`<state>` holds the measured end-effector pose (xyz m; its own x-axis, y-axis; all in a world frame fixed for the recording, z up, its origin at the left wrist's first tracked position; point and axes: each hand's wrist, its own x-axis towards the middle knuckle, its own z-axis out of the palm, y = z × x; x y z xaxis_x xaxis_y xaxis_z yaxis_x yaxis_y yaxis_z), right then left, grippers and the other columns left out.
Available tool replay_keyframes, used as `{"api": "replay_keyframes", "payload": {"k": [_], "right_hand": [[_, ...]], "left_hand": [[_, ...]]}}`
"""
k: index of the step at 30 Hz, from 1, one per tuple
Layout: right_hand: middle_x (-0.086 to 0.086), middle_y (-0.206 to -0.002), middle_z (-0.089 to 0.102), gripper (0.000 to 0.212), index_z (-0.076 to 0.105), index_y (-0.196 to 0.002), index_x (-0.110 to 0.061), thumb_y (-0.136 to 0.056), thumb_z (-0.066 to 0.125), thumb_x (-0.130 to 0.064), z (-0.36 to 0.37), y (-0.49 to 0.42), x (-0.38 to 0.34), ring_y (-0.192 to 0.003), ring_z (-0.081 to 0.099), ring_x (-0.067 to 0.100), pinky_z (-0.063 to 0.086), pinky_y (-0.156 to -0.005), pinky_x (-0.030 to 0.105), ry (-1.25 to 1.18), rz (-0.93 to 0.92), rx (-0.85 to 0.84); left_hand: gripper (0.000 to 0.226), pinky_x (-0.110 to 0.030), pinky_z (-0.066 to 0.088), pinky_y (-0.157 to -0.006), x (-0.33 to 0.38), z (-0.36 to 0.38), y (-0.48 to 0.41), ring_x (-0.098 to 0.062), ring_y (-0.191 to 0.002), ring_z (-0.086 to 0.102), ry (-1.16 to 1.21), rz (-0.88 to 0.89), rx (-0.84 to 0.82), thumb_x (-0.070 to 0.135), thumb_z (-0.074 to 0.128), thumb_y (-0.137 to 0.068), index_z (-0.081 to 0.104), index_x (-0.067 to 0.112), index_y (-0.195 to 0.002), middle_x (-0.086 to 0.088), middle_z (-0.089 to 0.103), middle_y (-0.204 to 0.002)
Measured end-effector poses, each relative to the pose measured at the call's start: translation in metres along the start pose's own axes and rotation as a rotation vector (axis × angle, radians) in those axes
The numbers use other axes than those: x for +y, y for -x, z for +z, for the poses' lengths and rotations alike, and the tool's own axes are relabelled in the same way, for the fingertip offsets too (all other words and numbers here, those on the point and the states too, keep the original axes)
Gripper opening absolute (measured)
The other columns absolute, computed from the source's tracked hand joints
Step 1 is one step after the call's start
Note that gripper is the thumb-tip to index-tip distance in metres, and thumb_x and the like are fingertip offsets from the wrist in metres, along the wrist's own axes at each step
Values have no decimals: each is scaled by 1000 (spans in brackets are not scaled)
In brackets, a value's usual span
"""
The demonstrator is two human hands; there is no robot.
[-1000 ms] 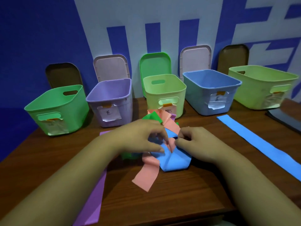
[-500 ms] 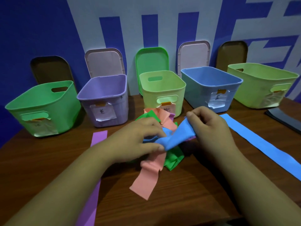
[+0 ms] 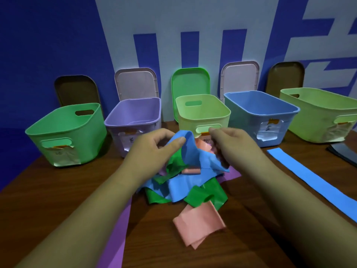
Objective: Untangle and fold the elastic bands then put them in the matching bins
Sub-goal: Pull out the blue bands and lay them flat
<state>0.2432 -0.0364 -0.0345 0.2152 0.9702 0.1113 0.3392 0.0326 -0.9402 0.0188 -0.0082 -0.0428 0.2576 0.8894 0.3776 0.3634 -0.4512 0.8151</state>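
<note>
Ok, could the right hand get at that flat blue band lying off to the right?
Probably yes. The flat blue band lies uncovered on the table right of the right hand, with only bare wood between them, though that hand is busy at the tangle.

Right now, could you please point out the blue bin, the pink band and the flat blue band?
blue bin (image 3: 243,124): head view, its front wall.
pink band (image 3: 200,223): head view, its folded loose end.
flat blue band (image 3: 313,178): head view, mid strip.
</note>
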Motion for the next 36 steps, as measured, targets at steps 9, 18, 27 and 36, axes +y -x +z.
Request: {"api": "replay_keyframes", "payload": {"k": [9, 18, 27, 36], "right_hand": [[18, -82, 79, 55, 81, -85, -7, -107, 55, -50, 22, 22, 30, -43, 43, 20, 27, -41, 24, -162, 123, -284], [14, -81, 77, 34, 75, -92, -14, -97, 67, -47, 18, 27, 38, -69, 65, 27, 49, -62, 40, -68, -26, -325], [-2, -85, 79, 20, 74, -99, -26, -107, 62, -40, 18, 31, 36, -68, 61, 5, 48, -65, 20, 104, -191, -479], [-1, -84, 79, 19, 72, -95, -27, -109, 61, -35, 20, 28, 41, -58, 59, 14, 48, -59, 26, 142, -255, -411]], "left_hand": [[39, -29, 58, -76, -9, -13, 8, 2, -76, 70, -315, 118, -76, 43, 77, -95, 71, 36, -133, 18, 72, -85], [24, -6, 47, -77, -6, -6, 11, 17, -83, 67, -305, 87, -150, 37, 70, -100, 81, 37, -121, 26, 76, -101], [35, -44, 63, -88, -13, -1, 11, -7, -101, 71, -247, 105, -221, 49, 63, -101, 72, 43, -135, 12, 69, -111], [27, -24, 56, -88, -7, -4, 13, 4, -100, 70, -174, 64, -294, 39, 71, -100, 71, 34, -126, 22, 74, -113]]}}
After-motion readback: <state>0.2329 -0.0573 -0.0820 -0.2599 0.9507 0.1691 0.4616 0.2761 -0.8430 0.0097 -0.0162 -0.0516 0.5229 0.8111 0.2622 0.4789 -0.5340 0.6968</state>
